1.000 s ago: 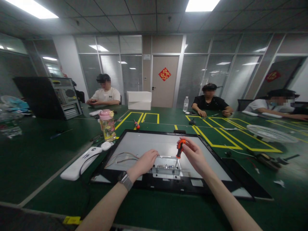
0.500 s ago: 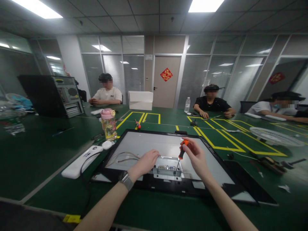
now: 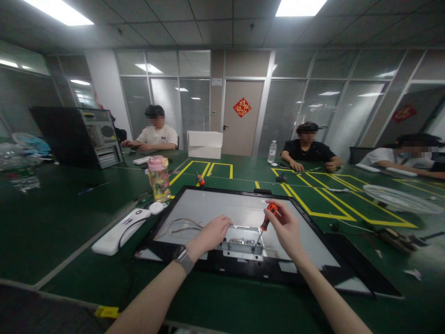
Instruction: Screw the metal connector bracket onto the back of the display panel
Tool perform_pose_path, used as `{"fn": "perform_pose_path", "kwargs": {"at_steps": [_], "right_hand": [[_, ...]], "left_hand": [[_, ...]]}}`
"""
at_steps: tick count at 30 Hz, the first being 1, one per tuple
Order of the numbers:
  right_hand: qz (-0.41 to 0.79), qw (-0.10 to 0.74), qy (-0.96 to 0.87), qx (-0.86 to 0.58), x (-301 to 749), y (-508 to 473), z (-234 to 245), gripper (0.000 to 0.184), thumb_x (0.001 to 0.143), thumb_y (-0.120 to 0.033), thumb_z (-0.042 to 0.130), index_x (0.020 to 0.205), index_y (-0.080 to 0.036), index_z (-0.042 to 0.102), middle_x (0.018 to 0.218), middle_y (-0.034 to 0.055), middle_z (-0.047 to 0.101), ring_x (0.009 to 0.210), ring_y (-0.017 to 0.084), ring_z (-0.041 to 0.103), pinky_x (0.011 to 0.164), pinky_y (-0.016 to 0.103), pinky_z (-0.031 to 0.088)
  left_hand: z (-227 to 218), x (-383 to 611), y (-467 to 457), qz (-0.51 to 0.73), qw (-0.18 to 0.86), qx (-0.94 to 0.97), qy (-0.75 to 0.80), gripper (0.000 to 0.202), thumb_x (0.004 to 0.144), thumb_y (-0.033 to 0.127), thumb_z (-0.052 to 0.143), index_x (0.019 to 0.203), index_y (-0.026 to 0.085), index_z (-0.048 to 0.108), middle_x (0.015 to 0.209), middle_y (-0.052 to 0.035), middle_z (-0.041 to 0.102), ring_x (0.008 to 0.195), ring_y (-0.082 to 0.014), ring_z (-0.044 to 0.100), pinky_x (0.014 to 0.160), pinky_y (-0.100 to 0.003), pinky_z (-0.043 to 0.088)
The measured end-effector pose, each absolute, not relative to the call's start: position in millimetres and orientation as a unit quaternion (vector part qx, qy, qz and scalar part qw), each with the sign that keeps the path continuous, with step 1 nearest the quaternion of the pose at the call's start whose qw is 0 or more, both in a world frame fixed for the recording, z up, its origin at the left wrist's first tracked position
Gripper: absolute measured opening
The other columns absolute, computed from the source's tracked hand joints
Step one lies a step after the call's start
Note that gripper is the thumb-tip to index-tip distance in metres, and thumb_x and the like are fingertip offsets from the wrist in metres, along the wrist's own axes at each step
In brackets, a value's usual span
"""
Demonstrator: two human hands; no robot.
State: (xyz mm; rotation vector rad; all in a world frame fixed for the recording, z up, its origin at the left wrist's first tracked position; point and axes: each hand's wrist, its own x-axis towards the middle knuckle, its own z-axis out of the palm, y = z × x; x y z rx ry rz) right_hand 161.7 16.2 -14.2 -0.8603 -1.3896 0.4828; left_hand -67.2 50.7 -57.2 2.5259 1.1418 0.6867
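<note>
My right hand (image 3: 287, 226) grips the orange-and-black handle of a screwdriver (image 3: 270, 214). The shaft slants down and left, its tip at the right part of a silver metal bracket (image 3: 243, 253). At the bracket's left end rests my left hand (image 3: 213, 233), fingers bent together over its edge, thumb hidden. The bracket sits near the close edge of a large flat panel (image 3: 215, 204), grey-white with a black frame, lying on the table. Thin cables (image 3: 181, 226) run across the panel to the left of my left hand.
Left of the panel are a white power bank (image 3: 120, 234) with a black cable and a pink-lidded bottle (image 3: 160, 181). A computer case (image 3: 69, 137) stands far left. A black strip (image 3: 365, 264) and tools (image 3: 396, 239) lie right. Several people sit across the green table (image 3: 69, 204).
The screwdriver handle has tipped slightly to the right, and the fingers of my right hand have shifted around it. My left hand stays at the bracket. The whole view has shifted slightly.
</note>
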Motion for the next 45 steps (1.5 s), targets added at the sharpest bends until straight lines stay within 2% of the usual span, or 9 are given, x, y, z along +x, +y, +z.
{"fn": "perform_pose_path", "kwargs": {"at_steps": [6,9,13,20,27,34,37,42,45], "right_hand": [[0.208,0.646,-0.628,-0.382,162.2,12.5,-10.2,0.029,0.09,-0.041,0.05,0.108,-0.024,0.064,0.097,0.0064,0.064,0.091,0.023,0.059,0.081,0.037,0.047],[0.226,0.645,-0.621,-0.385,161.5,13.5,-11.2,0.03,0.087,-0.041,0.055,0.11,-0.024,0.063,0.097,0.006,0.064,0.087,0.022,0.06,0.079,0.036,0.049],[0.219,0.663,-0.603,-0.386,161.0,16.1,-13.1,0.023,0.079,-0.038,0.067,0.097,-0.024,0.065,0.092,0.0044,0.06,0.083,0.02,0.057,0.074,0.032,0.05],[0.314,0.644,-0.604,-0.349,161.7,12.0,-8.3,0.03,0.088,-0.042,0.053,0.111,-0.025,0.062,0.099,0.0066,0.065,0.08,0.022,0.062,0.075,0.039,0.053],[0.24,0.652,-0.603,-0.393,160.0,15.9,-9.2,0.027,0.076,-0.041,0.069,0.097,-0.024,0.066,0.092,0.0041,0.06,0.079,0.019,0.057,0.072,0.033,0.05],[0.276,0.642,-0.611,-0.373,163.1,15.0,-8.7,0.031,0.088,-0.042,0.05,0.111,-0.026,0.064,0.101,0.0055,0.062,0.085,0.021,0.059,0.079,0.037,0.049],[0.277,0.637,-0.617,-0.369,161.9,14.3,-8.9,0.032,0.088,-0.04,0.053,0.115,-0.026,0.063,0.099,0.0054,0.063,0.084,0.021,0.059,0.079,0.036,0.05],[0.21,0.656,-0.606,-0.397,161.7,16.2,-12.0,0.025,0.08,-0.038,0.066,0.102,-0.025,0.067,0.093,0.0045,0.058,0.081,0.019,0.056,0.07,0.031,0.05],[0.227,0.641,-0.619,-0.394,167.2,18.8,-10.0,0.028,0.083,-0.043,0.06,0.103,-0.025,0.067,0.098,0.006,0.061,0.086,0.021,0.058,0.075,0.034,0.051]], "left_hand": [[-57.1,-66.7,51.0,0.238,0.145,0.874,0.398,0.033,0.095,0.016,0.03,0.108,0.013,0.061,0.113,-0.0096,0.061,0.107,-0.0174,0.057,0.101,-0.03,0.041],[-57.4,-66.9,51.2,0.239,0.148,0.872,0.402,0.033,0.095,0.017,0.03,0.109,0.014,0.06,0.113,-0.0088,0.061,0.106,-0.017,0.057,0.1,-0.03,0.041],[-56.4,-67.4,50.3,0.24,0.149,0.871,0.402,0.033,0.095,0.016,0.031,0.109,0.014,0.06,0.114,-0.0092,0.061,0.107,-0.0174,0.057,0.101,-0.031,0.041],[-55.3,-68.1,48.7,0.24,0.153,0.87,0.403,0.034,0.095,0.016,0.03,0.11,0.015,0.06,0.114,-0.0085,0.061,0.107,-0.0173,0.057,0.101,-0.031,0.041],[-62.1,-68.9,54.3,0.241,0.154,0.871,0.4,0.033,0.095,0.017,0.031,0.109,0.015,0.061,0.117,-0.0086,0.061,0.108,-0.017,0.056,0.101,-0.031,0.041],[-60.0,-69.0,52.7,0.244,0.153,0.869,0.403,0.034,0.095,0.018,0.031,0.109,0.016,0.061,0.116,-0.008,0.061,0.107,-0.0167,0.057,0.102,-0.031,0.041],[-59.5,-68.7,52.7,0.245,0.155,0.868,0.403,0.034,0.095,0.018,0.031,0.109,0.016,0.061,0.116,-0.008,0.061,0.107,-0.0168,0.057,0.102,-0.031,0.041],[-59.3,-68.2,51.9,0.245,0.154,0.868,0.402,0.033,0.095,0.017,0.031,0.109,0.016,0.061,0.116,-0.008,0.061,0.108,-0.0166,0.056,0.101,-0.029,0.041],[-59.1,-68.0,51.5,0.245,0.153,0.869,0.402,0.033,0.095,0.017,0.031,0.108,0.015,0.061,0.115,-0.0082,0.061,0.108,-0.0166,0.057,0.101,-0.028,0.04]]}}
